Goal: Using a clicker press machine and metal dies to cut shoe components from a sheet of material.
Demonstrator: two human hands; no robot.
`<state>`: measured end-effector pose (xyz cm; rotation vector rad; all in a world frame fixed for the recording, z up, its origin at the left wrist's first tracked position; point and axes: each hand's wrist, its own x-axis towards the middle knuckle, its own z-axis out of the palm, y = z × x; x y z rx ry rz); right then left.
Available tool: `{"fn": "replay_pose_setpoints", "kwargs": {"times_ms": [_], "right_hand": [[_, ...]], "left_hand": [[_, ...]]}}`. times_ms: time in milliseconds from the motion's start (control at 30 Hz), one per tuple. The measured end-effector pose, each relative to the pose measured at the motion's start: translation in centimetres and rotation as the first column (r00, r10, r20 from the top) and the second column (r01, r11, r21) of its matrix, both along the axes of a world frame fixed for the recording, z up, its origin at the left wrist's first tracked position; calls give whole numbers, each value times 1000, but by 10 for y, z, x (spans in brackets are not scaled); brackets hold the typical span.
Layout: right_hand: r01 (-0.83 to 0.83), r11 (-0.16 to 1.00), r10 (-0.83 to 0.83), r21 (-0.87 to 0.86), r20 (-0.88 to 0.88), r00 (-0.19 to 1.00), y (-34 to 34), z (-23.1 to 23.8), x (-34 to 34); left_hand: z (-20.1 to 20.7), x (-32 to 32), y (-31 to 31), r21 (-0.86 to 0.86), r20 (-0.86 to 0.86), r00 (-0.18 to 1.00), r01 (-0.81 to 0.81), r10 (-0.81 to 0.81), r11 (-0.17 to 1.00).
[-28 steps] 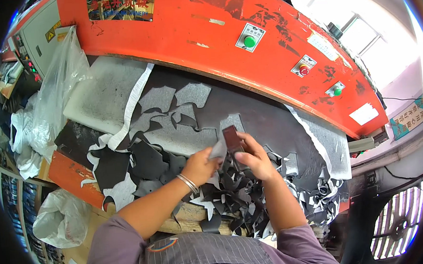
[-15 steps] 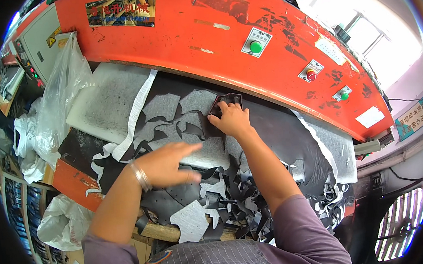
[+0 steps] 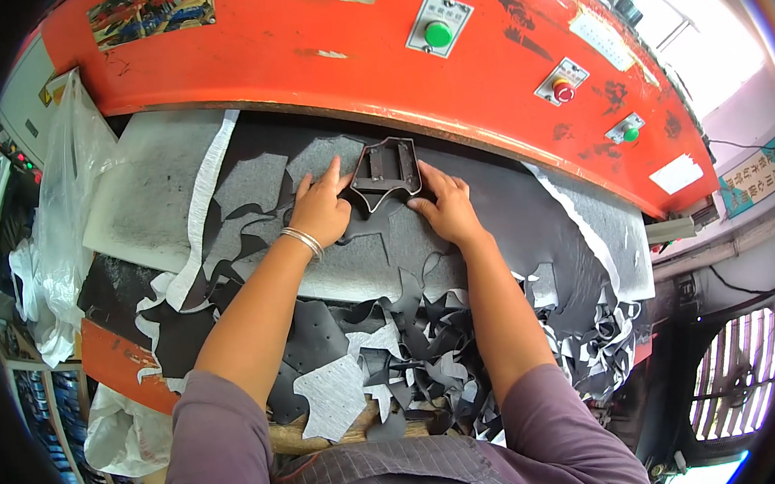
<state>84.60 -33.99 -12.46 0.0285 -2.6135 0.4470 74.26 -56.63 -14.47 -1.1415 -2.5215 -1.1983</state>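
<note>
A metal cutting die (image 3: 385, 173), an angular frame with crossbars inside, rests on dark sheet material (image 3: 502, 226) below the orange machine front. My left hand (image 3: 322, 209), a bangle at its wrist, is open to the left of the die. Its fingers are spread and the thumb reaches the die's left edge. On the other side my right hand (image 3: 447, 205) closes on the die's right edge, fingertips above and thumb lower down. Grey shaped openings and cut pieces (image 3: 251, 184) lie to the left of the die.
An orange machine beam (image 3: 305, 61) spans the far side, carrying a green button (image 3: 438, 34) and a red button (image 3: 563, 90). Black and grey scraps (image 3: 439, 354) pile up between my forearms. A plastic bag (image 3: 73, 172) hangs at left.
My left hand has come from mid-air up to the die's left side. My right hand has shifted from the die's top to its right edge. The whole view has shifted too.
</note>
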Motion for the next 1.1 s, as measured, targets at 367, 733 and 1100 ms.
{"fn": "replay_pose_setpoints", "kwargs": {"times_ms": [367, 733, 1100], "right_hand": [[-58, 998, 56, -27, -60, 997, -5, 0, 0], [23, 999, -26, -43, -83, 996, -12, -6, -9], [9, 1000, -11, -12, -172, 985, -6, -11, -6]], "left_hand": [[5, -6, -1, 49, 3, 999, -44, 44, 998], [-2, -23, 5, 18, -159, 986, -49, 51, 999], [-3, -31, -2, -68, -150, 985, 81, -91, 994]]}}
